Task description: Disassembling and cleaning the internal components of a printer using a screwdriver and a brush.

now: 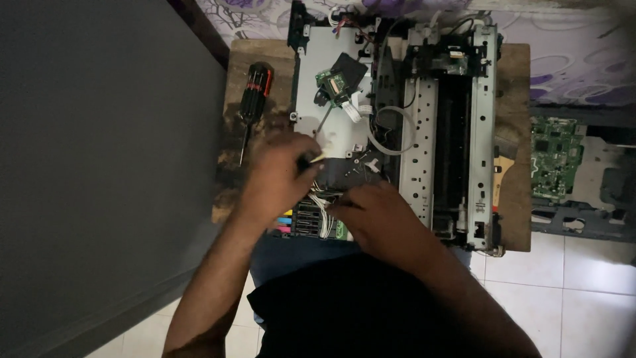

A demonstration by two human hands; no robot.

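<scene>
A stripped printer chassis (424, 132) lies on a small wooden table (513, 126). My left hand (281, 176) grips a thin tool with a pale tip (318, 158) over the printer's near left part. My right hand (381, 219) rests on the near edge of the chassis, fingers closed around a bundle of white wires (324, 212) beside a black cartridge block (306, 219) with coloured tabs. Whether the fingers actually pinch the wires is hard to see. A small green circuit board (333, 84) sits loose on the grey metal plate (318, 59) farther back.
A red-and-black screwdriver (252, 99) lies on the table's left part. A white tube (391, 132) loops across the chassis. A green circuit board (553, 159) on a grey frame sits on the floor to the right. A dark wall panel (99, 166) fills the left.
</scene>
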